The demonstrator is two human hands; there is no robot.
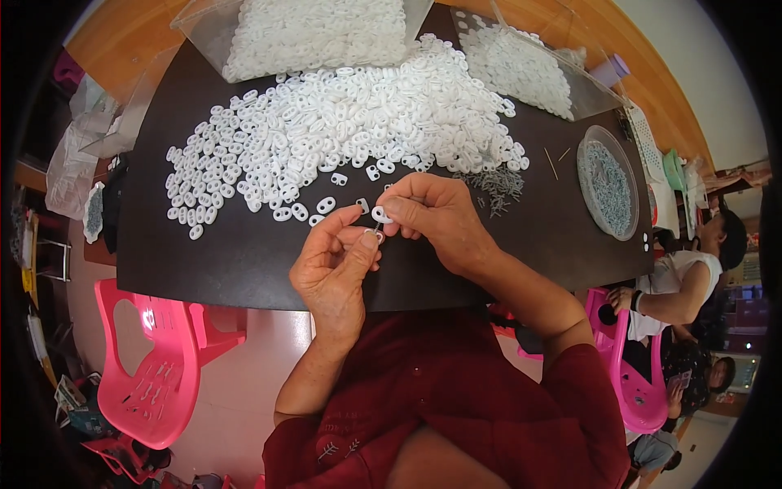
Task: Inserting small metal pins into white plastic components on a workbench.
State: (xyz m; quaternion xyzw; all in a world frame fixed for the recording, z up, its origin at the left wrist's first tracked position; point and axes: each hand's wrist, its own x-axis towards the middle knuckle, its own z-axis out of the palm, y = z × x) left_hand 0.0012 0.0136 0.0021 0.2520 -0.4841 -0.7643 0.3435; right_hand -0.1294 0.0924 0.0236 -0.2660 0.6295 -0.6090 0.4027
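In front of my chest both hands meet over the near part of the dark table. My right hand [436,216] pinches a small white oval plastic piece [381,215] with holes in it. Just below, my left hand [338,253] is closed at thumb and fingertip on something tiny; a thin grey pin seems to show there, but fingers mostly cover it. Beyond my hands spreads a big heap of the same white pieces [358,122], a few lying loose nearby. A small pile of grey screw-like pins [497,186] lies right of the heap.
Two clear bins of white pieces [318,37] [521,73] stand at the back. A round tub [609,183] of grey pins sits at the right, near two thin sticks [556,163]. Pink chairs [155,367] stand left and right; other people [676,293] sit at the right.
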